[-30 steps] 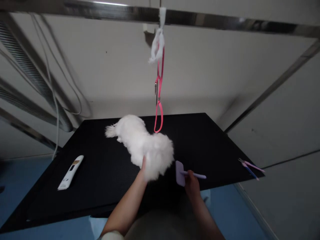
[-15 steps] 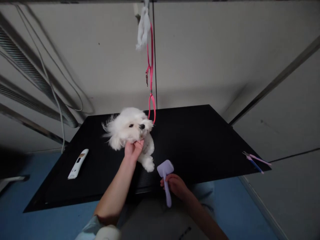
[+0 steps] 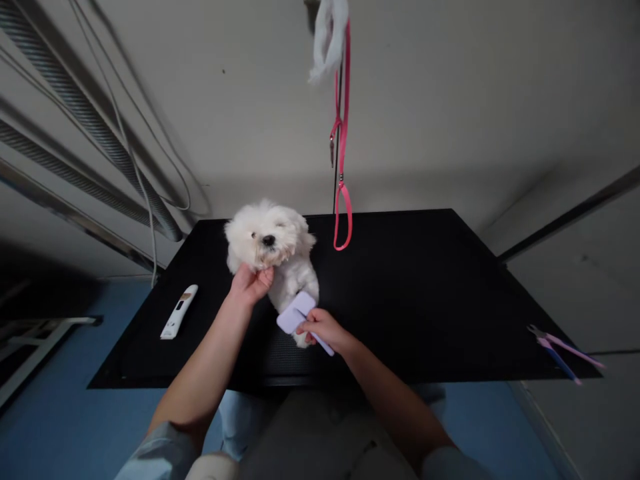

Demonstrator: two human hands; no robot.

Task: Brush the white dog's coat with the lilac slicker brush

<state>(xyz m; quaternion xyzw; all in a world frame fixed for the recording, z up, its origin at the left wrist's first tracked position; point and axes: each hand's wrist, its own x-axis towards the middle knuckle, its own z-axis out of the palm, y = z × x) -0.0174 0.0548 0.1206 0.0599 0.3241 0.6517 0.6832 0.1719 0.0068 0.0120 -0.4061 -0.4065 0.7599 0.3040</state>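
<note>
A small fluffy white dog (image 3: 273,250) is sitting on the matte black counter (image 3: 400,293), its chin being cupped by the left hand (image 3: 250,283), while the right hand (image 3: 325,329) at 4 o'clock is gripping a flat lilac brush (image 3: 296,313) against its chest.

You've got a white dog (image 3: 273,247), lilac brush (image 3: 296,313), black desk (image 3: 425,293), pink leash (image 3: 343,153), blue floor (image 3: 50,413).

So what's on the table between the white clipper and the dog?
Nothing: the head view shows only bare black table between the clipper and the dog; the left hand reaches in from below.
</note>
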